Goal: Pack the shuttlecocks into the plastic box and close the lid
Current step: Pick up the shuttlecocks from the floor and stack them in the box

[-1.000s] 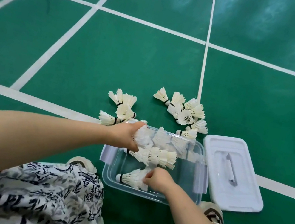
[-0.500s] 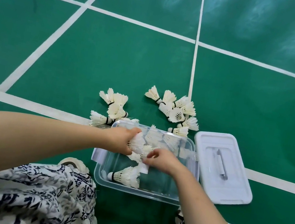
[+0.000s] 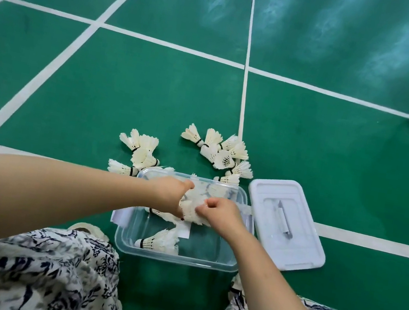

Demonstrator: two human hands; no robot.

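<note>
A: What do the two hands show?
B: The left hand (image 3: 169, 194) and the right hand (image 3: 219, 213) meet over the clear rectangular plastic box (image 3: 222, 264), both closed on one bunch of white feathered shuttlecocks (image 3: 192, 207). The left hand wraps the bunch from 9 o'clock; the right-hand fingertips (image 3: 201, 210) pinch its feathers from 3 o'clock.

A: Where is the box?
B: On the green court floor (image 3: 154, 91), between the person's knees, which are covered by white cloth with a dark leaf print (image 3: 40, 276). One white shuttlecock with a black-banded cork (image 3: 159, 242) lies on the box bottom toward 6 o'clock; another lies partly hidden under the left hand.

A: And the lid?
B: The white rectangular plastic lid with a grey handle (image 3: 286, 224) lies flat on the floor just beside the box, at 3 o'clock, tilted off the box's axis.

A: What is outside the box?
B: A loose cluster of white shuttlecocks (image 3: 221, 155) lies on the floor at 12 o'clock from the box, beside a white court line (image 3: 248, 53). A smaller group of white shuttlecocks (image 3: 141, 152) lies at 11 o'clock, touching the box's far rim.
</note>
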